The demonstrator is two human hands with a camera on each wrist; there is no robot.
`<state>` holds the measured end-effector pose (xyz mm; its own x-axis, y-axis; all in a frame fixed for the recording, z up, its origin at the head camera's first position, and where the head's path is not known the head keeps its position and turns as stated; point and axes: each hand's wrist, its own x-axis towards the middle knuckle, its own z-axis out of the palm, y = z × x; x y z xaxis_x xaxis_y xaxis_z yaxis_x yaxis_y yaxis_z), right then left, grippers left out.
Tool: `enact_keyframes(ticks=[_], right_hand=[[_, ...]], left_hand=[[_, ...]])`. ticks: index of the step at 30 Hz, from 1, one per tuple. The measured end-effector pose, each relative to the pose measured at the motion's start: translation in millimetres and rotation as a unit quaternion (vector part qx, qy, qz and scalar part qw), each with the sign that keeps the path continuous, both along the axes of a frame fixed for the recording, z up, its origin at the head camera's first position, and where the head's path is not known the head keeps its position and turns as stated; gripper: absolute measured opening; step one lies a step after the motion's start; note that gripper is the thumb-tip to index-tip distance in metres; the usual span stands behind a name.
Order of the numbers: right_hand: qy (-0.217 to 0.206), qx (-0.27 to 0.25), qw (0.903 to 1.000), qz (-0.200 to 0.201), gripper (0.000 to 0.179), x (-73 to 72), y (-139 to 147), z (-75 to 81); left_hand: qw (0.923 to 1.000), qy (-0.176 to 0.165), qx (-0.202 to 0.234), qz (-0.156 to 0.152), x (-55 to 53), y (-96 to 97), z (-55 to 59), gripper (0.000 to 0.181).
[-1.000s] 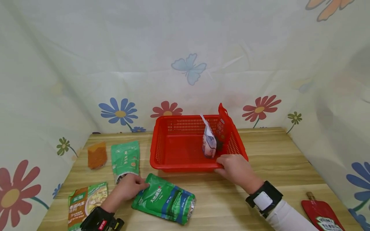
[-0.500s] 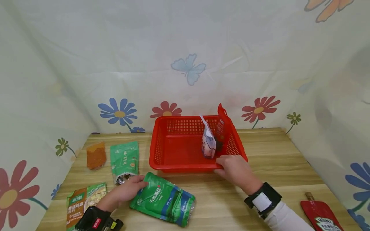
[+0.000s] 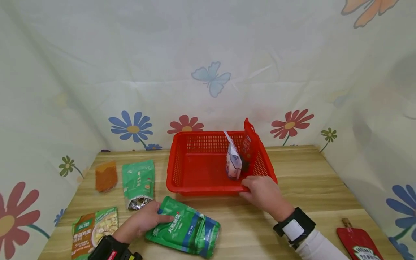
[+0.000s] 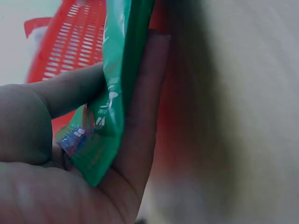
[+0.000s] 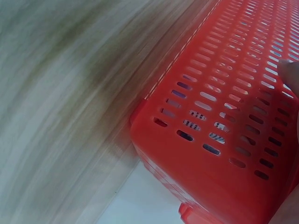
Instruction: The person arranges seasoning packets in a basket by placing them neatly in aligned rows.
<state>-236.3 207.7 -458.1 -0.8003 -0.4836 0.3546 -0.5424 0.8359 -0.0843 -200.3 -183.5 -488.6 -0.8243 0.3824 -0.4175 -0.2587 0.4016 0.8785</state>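
Observation:
My left hand (image 3: 146,219) pinches the upper left end of a green stand-up pouch with blue bands (image 3: 186,230). In the left wrist view the thumb lies on one face of the pouch (image 4: 114,88) and the fingers lie flat along the other. My right hand (image 3: 264,193) grips the near right rim of a red plastic basket (image 3: 208,188); only a bit of that hand shows in the right wrist view, beside the slotted basket wall (image 5: 205,158). Inside the basket, at its right end, a white and pink bag (image 3: 234,164) and a red pouch (image 3: 250,144) stand upright.
Left of the basket lie an orange-brown packet (image 3: 106,177), a light green pouch with a silvery end (image 3: 139,182) and a brown and green food packet (image 3: 94,231). A red Heinz pouch with a spout (image 3: 357,240) lies at the front right. A flowered cloth (image 3: 208,47) hangs behind the table.
My left thumb has slid further over the green pouch's face, and the fingers have gone under its edge. The pouch has barely shifted. My right hand stays on the basket rim.

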Motion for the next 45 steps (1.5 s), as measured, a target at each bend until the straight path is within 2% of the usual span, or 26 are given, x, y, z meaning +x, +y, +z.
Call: enact_keyframes(ticks=[5, 9, 14, 19, 21, 24, 28, 29, 31, 33, 38, 40, 45], right_hand=[[0.018, 0.002, 0.9998, -0.001, 0.025, 0.3, -0.4, -2.3], [0.027, 0.005, 0.9996, -0.004, 0.025, 0.2, -0.6, -3.1], [0.023, 0.008, 0.9997, -0.008, 0.025, 0.2, -2.1, -2.5], [0.026, 0.01, 0.9995, -0.012, 0.024, 0.1, -2.8, -3.2], [0.028, 0.011, 0.9995, -0.012, 0.024, 0.0, -2.6, -3.7], [0.029, 0.009, 0.9995, -0.01, 0.025, 0.0, -2.4, -3.9], [0.032, 0.006, 0.9994, -0.009, 0.026, -0.2, -2.8, -3.8], [0.032, 0.005, 0.9994, -0.008, 0.027, -0.1, -3.0, -4.0], [0.029, 0.002, 0.9995, -0.009, 0.027, 0.3, -2.8, -4.3], [0.021, -0.009, 0.9997, -0.007, 0.029, 1.1, -2.1, -4.5], [-0.013, -0.077, 0.9968, 0.015, 0.044, 2.8, 2.3, -3.5], [-0.021, -0.12, 0.992, 0.031, 0.047, 3.7, 5.1, -2.6], [-0.016, -0.215, 0.9724, 0.088, 0.053, 12.2, 7.6, -0.5]], left_hand=[[0.9971, 0.056, -0.041, -0.032, 2.9, 5.1, 21.4, 0.029], [0.988, 0.119, -0.071, -0.067, 6.9, 14.0, 43.5, 0.024], [0.9652, 0.204, -0.126, -0.105, 13.7, 26.3, 69.2, 0.024], [0.9488, 0.238, -0.171, -0.117, 23.4, 42.2, 92.1, 0.019], [0.9398, 0.256, -0.192, -0.119, 28.5, 49.5, 101.2, 0.017], [0.9109, 0.31, -0.238, -0.133, 36.4, 61.1, 115.2, 0.014], [0.8522, 0.392, -0.306, -0.162, 44.2, 74.1, 130.7, 0.011], [0.8396, 0.406, -0.32, -0.166, 45.2, 76.4, 133.7, 0.011], [0.8207, 0.427, -0.34, -0.168, 45.5, 79.1, 138.4, 0.013], [0.8158, 0.432, -0.347, -0.165, 45.3, 80.6, 142.9, 0.017], [0.8203, 0.43, -0.338, -0.167, 44.4, 81.0, 153.2, 0.018], [0.8214, 0.427, -0.335, -0.175, 44.3, 81.6, 156.5, 0.018], [0.8258, 0.41, -0.336, -0.192, 43.9, 85.0, 161.8, 0.02]])
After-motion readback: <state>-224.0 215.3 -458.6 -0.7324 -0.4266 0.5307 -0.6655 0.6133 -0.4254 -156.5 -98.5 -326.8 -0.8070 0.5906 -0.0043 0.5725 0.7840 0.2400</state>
